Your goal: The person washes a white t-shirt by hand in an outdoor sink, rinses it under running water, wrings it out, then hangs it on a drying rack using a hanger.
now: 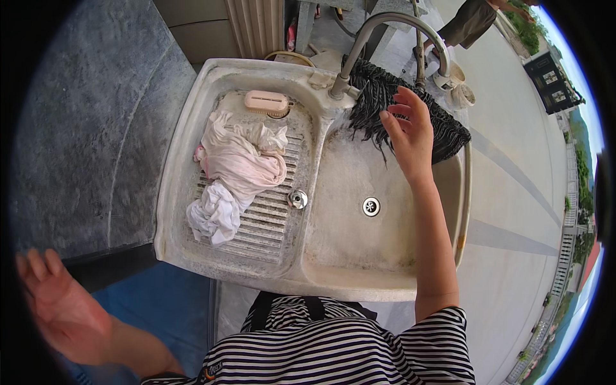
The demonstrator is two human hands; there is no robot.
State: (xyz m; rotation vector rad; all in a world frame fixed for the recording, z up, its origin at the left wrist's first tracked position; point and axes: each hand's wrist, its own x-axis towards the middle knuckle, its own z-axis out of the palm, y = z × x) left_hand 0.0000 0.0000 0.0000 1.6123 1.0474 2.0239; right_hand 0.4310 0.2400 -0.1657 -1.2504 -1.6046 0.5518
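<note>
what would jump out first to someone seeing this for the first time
A pale double sink fills the middle, with a heap of pink and white laundry lying on the ribbed washboard of its left basin. The right hand reaches open over the right basin, at a dark fringed mop head draped on the far rim under the curved tap. The left hand hangs open and empty at lower left, away from the sink.
</note>
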